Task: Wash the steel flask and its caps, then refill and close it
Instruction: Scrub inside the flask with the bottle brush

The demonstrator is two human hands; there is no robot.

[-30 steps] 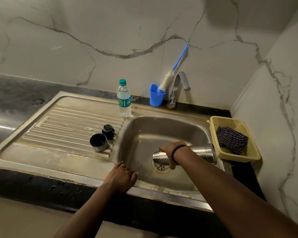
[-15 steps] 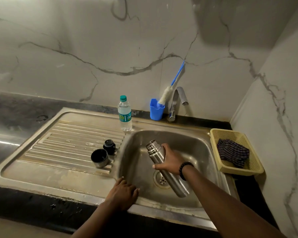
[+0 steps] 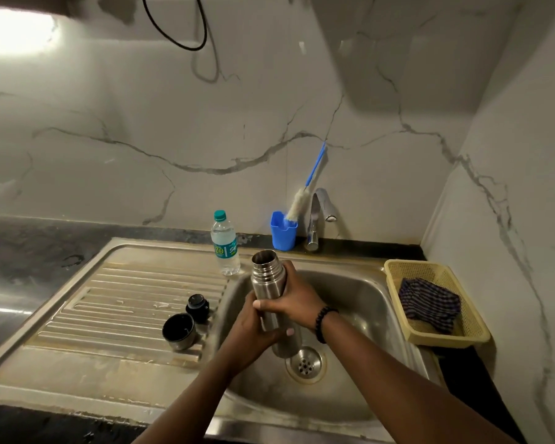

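The steel flask (image 3: 267, 280) stands nearly upright over the sink basin (image 3: 362, 293), its open threaded mouth at the top. My right hand (image 3: 297, 299) grips its upper body from the right. My left hand (image 3: 253, 334) wraps round its lower half from the left. The flask's base hangs just above the drain (image 3: 305, 365). On the ribbed drainboard (image 3: 135, 302) to the left sit the steel cup cap (image 3: 179, 331), open side up, and the small black stopper (image 3: 198, 307) behind it.
A water bottle with a green cap (image 3: 225, 246) stands at the basin's back left. A blue cup (image 3: 283, 230) holding a bottle brush (image 3: 305, 190) sits beside the tap (image 3: 318, 216). A yellow basket (image 3: 462, 331) with a striped cloth (image 3: 430, 304) sits right of the sink.
The right hand lifted the flask from lying flat in the basin to nearly upright. The left hand left the sink's front rim and took hold of the flask's lower half.
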